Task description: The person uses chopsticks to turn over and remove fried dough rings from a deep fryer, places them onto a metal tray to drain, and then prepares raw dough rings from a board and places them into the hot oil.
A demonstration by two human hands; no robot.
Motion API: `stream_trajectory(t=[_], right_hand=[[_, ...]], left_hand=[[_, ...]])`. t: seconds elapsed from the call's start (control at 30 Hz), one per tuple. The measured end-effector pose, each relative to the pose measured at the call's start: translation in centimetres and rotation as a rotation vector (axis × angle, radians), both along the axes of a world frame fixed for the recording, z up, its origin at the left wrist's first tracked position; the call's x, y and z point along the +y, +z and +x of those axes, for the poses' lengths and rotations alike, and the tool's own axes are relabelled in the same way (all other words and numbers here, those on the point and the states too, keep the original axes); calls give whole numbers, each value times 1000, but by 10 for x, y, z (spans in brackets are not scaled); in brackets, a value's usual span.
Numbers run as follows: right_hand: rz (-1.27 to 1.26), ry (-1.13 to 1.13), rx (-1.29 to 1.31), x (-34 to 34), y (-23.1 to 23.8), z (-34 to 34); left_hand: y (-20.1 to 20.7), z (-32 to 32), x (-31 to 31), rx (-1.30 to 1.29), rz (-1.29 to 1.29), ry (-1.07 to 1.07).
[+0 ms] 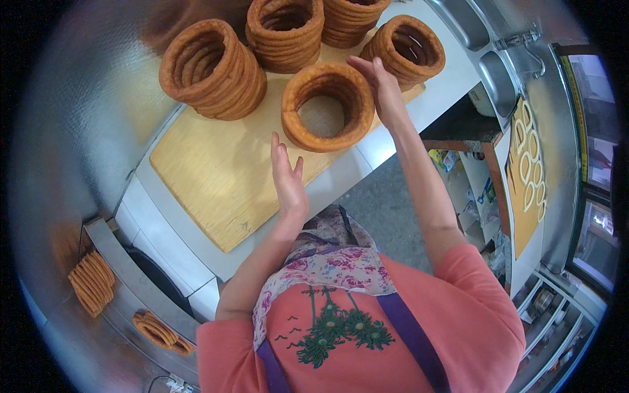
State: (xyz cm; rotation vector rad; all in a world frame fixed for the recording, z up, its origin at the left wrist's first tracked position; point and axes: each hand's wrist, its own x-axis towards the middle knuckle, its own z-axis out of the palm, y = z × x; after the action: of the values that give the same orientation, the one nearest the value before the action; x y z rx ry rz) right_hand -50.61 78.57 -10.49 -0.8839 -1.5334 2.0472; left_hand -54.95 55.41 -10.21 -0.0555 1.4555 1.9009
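On a wooden board (216,170) stands a short stack of brown fried dough rings (321,142), its hole showing the pale surface beneath. My right hand (383,88) lies along the stack's right side, fingers stretched out and the palm turned toward it; whether it presses on the rings I cannot tell. My left hand (288,183) is held up just left of and nearer than the stack, fingers straight and apart from the rings. Neither hand holds anything. Close behind are a tall stack (239,85) at left, another stack (288,49) in the middle, and a right stack (416,65) near my right fingertips.
A further ring stack (350,26) stands at the back. More fried rings (92,285) lie on a metal surface at lower left, beside a smaller pile (160,333). At right are a metal sink (498,82) and a board with pale raw dough rings (527,164). Shelves (481,190) sit below.
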Motion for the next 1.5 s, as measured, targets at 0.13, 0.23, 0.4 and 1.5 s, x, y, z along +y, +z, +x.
stream_trajectory(t=[0.13, 0.23, 0.4, 1.5], right_hand=[[-26, -93, 77, -28, -12, 20], [64, -121, 82, -48, -6, 21], [84, -108, 80, -48, -6, 21], [-472, 117, -152, -159, -91, -102]], left_hand=[[-6, -8, 23, -20, 83, -27], [-11, -10, 29, 20, 160, -61], [-13, -10, 32, 56, 194, -82], [-8, -39, -163, -211, -91, 246]])
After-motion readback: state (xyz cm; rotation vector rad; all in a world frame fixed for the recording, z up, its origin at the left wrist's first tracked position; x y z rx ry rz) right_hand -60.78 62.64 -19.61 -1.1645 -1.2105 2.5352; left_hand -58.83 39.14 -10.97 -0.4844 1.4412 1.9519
